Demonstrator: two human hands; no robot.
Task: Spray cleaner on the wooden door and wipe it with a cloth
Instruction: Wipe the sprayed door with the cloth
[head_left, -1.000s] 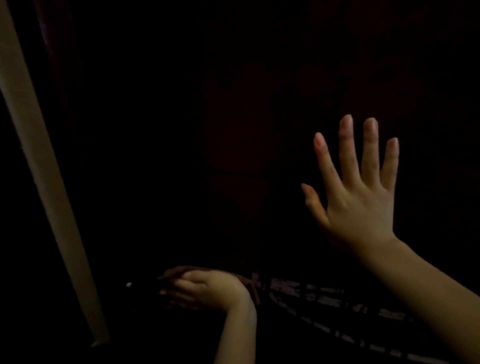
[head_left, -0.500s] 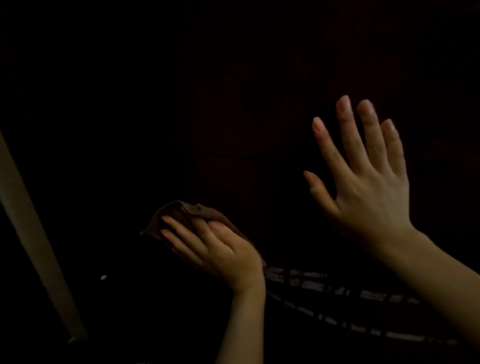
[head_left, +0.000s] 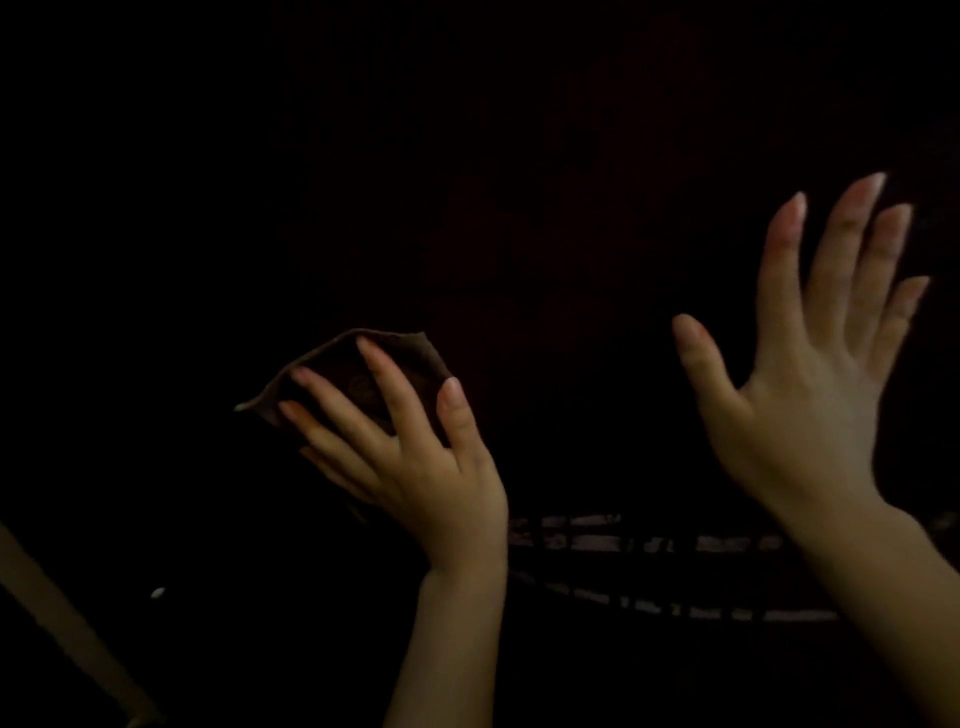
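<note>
— Where's the cloth?
— The cloth (head_left: 349, 383) lies flat against the dark wooden door (head_left: 519, 208), left of centre. Its long axis slants from a lower-left corner up to the right.
— Gripped?
— No. The left hand (head_left: 415, 467) presses it with straight, spread fingers that point up-left.
— And the right hand?
— The right hand (head_left: 800, 415) is open, fingers splayed upward, well apart to the right. I cannot tell whether it touches the door. Striped fabric (head_left: 649, 543) shows below.
</note>
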